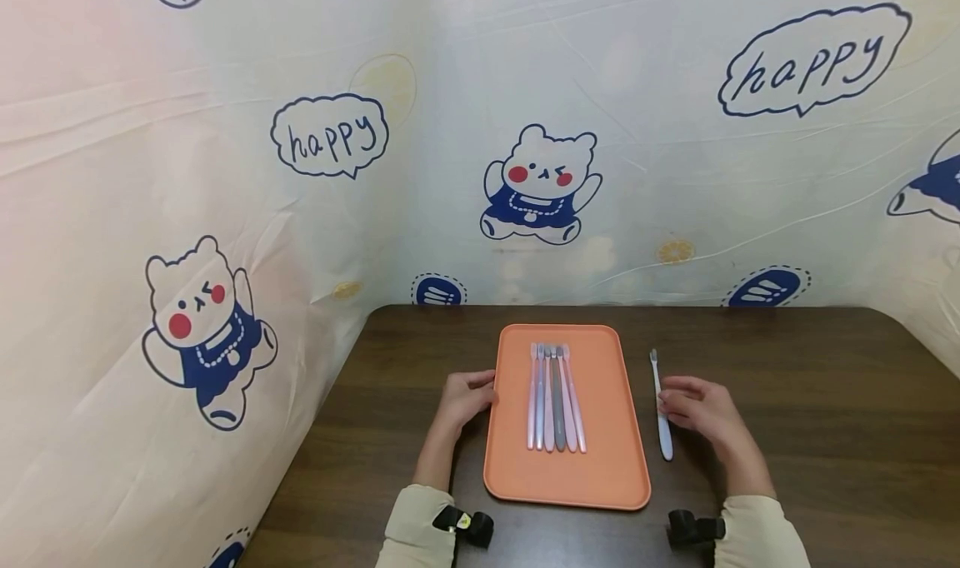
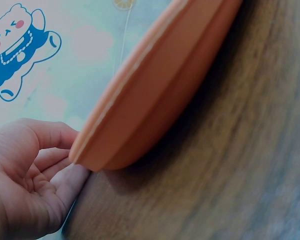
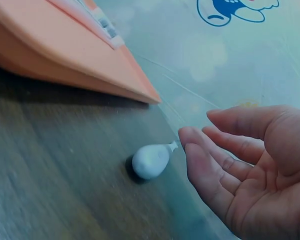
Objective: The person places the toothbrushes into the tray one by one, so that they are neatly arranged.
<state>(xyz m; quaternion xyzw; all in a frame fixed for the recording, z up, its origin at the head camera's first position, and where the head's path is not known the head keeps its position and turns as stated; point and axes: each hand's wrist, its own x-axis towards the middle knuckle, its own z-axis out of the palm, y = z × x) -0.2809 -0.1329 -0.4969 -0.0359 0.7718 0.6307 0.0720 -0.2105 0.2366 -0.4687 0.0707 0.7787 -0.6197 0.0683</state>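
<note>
An orange tray lies on the table, and several toothbrushes in pink, pale blue and grey rest in it side by side, heads toward the far end. My left hand is at the tray's left edge. In the left wrist view, that hand pinches the tray's rim between fingers and thumb. A pale blue-white toothbrush lies on the table right of the tray. Beside it is my right hand, fingers loosely bent; the right wrist view shows them apart from the toothbrush.
The brown wooden table extends to both sides of the tray. Behind it and at the left hangs a pale curtain printed with bears and lettering. Each sleeve carries a small black wrist camera.
</note>
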